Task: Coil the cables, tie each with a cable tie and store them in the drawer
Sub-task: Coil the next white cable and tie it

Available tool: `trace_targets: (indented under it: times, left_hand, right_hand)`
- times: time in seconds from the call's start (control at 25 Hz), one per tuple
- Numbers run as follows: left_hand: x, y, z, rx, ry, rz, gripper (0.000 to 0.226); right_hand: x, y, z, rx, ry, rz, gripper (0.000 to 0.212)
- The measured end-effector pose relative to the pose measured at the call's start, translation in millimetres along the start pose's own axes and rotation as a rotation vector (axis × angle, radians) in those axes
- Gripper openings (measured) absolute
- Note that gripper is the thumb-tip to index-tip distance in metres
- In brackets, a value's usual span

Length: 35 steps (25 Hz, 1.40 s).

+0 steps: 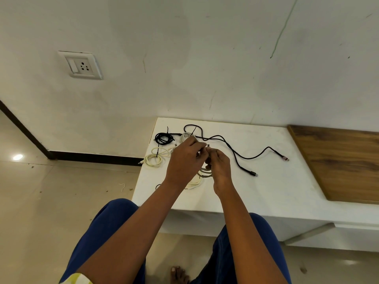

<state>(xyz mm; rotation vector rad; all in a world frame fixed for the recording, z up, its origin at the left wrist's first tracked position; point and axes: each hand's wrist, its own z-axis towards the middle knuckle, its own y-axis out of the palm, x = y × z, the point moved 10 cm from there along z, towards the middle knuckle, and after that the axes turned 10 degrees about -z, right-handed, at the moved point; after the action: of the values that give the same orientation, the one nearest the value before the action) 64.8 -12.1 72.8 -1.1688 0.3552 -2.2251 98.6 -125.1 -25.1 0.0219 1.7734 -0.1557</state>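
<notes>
Above the white table (266, 191), my left hand (185, 160) and my right hand (219, 167) meet over a coiled whitish cable (202, 174). The right hand grips the coil; the left pinches a thin black cable tie (207, 146) at its top. A tied black coil (164, 138) and a tied cream coil (154, 157) lie at the table's left. Another white coil (185, 136) sits behind my left hand. A long black cable (235, 154) sprawls loose to the right, its plug (285, 158) far right.
A wooden panel (338, 162) covers the table's right end. A drawer front (348, 236) shows below the table's right edge. A wall socket (81, 65) is on the wall at left. Tiled floor (61, 191) lies to the left.
</notes>
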Motion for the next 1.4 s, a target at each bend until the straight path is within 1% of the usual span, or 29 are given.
trace_targets:
  times: [0.2, 0.48, 0.76, 0.88, 1.04, 1.24, 1.4]
  left_hand:
    - [-4.3, 2.8, 0.4, -0.030, -0.034, 0.008, 0.011]
    - [-5.2, 6.6, -0.7, -0.072, -0.031, 0.046, 0.012]
    - [-3.8, 1.0, -0.8, -0.001, -0.026, 0.027, 0.010]
    - [-2.9, 1.9, -1.1, 0.007, -0.018, 0.037, 0.011]
    - [-3.9, -0.9, -1.4, 0.032, -0.033, 0.028, 0.009]
    - [0.3, -1.4, -2.3, 0.039, 0.014, 0.025, 0.007]
    - [-3.6, -1.0, -2.6, 0.039, -0.010, 0.032, 0.008]
  right_hand:
    - [0.4, 1.1, 0.4, -0.009, -0.008, -0.007, 0.021]
    - [0.1, 0.3, 2.7, -0.006, -0.062, -0.081, 0.015]
    - [-1.6, 2.2, 3.0, -0.010, -0.071, -0.086, 0.016]
    - [-1.4, 3.7, 2.5, -0.012, -0.079, -0.111, 0.018]
    - [1.3, 2.3, 3.0, 0.000, -0.044, -0.092, 0.017]
    - [2.2, 2.4, 2.6, -0.010, -0.026, -0.065, 0.017]
    - [1.4, 2.9, 1.8, -0.013, -0.035, -0.077, 0.016]
